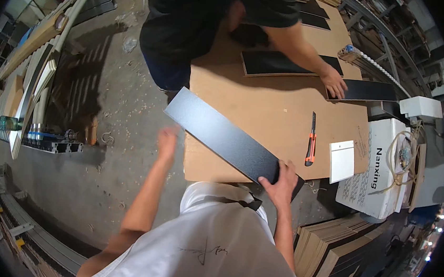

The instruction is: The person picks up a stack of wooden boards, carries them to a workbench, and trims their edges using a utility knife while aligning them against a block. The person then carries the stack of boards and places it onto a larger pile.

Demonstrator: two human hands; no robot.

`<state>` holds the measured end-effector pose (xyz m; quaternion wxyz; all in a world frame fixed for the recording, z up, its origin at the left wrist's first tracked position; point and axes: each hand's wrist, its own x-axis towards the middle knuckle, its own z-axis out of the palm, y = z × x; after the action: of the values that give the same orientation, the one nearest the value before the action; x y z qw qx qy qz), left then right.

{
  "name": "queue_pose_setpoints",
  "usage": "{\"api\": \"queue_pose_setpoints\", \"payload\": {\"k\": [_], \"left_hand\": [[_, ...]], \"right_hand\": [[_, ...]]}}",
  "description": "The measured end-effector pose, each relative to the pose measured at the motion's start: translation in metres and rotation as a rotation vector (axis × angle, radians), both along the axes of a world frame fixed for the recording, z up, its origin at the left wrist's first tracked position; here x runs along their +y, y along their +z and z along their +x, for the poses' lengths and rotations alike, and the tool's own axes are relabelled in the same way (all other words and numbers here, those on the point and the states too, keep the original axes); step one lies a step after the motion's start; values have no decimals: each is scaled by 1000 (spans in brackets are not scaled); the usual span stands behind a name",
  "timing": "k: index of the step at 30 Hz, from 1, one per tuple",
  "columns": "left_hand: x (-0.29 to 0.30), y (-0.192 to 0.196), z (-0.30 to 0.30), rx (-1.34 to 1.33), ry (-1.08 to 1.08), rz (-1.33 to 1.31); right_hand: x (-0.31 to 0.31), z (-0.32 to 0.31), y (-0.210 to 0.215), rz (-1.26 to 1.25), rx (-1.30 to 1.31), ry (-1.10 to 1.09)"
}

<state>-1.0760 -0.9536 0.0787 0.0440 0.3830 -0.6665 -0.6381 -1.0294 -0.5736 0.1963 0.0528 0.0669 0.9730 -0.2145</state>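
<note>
Grip of the left hand is open: the fingers are spread and a little blurred, and nothing is held. It is just beside the upper left end of the long black panel, not touching it. The panel's long axis runs slanting from upper left to lower right, over the edge of the brown tabletop. Its lower right end is clamped by the right hand, thumb on top. Further right an orange knife is seen, and another person's hand on a second black panel.
</note>
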Motion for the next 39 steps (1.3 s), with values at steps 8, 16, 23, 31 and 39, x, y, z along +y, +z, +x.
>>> {"api": "queue_pose_setpoints", "payload": {"k": [8,16,23,31,39], "left_hand": [[126,45,20,-329,-501,649],[65,46,-9,-209,-391,-24],[-16,74,-120,39,-221,-586],[-27,30,-193,-444,-620,-225],[-37,7,-192,-409,-550,-314]], "right_hand": [[-23,-19,-8,136,-176,392],[44,-26,-30,-91,122,59],[139,-7,-78,-512,81,-614],[142,4,-89,-869,-178,-1117],[102,-3,-84,-1095,-208,-1205]]}}
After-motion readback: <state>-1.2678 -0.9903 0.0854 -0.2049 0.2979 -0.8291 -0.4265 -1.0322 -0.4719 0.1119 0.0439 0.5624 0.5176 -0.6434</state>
